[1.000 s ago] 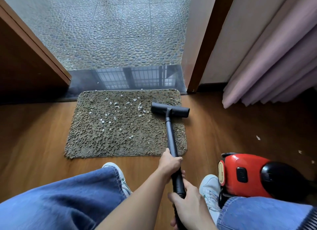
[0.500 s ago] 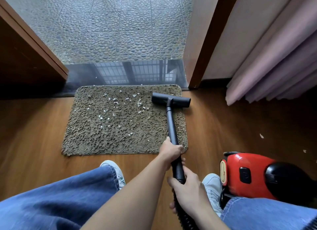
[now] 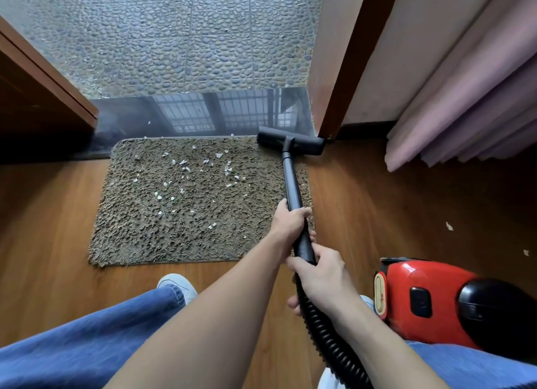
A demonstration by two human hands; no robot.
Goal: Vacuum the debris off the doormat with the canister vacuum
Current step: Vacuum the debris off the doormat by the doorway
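Note:
A brown shaggy doormat [image 3: 139,231] lies on the wood floor before the doorway. Several white debris flecks [image 3: 186,167] are scattered over its middle and far part. The black vacuum wand [image 3: 292,185] runs up the mat's right side to the floor head [image 3: 290,140], which sits at the mat's far right corner by the threshold. My left hand [image 3: 289,221] grips the wand higher up. My right hand [image 3: 322,275] grips it where the ribbed hose [image 3: 328,339] starts. The red and black canister [image 3: 436,301] stands on the floor at the right.
A glossy dark threshold [image 3: 180,112] and pebbled tiles lie beyond the mat. A wooden door frame post [image 3: 345,69] stands right of the floor head, a pink curtain [image 3: 479,92] further right. Two flecks [image 3: 449,226] lie on the wood floor. My knees and a white shoe [image 3: 174,282] are below.
The floor head has slid forward along the mat's right side to its far right corner. Both hands moved forward with the wand.

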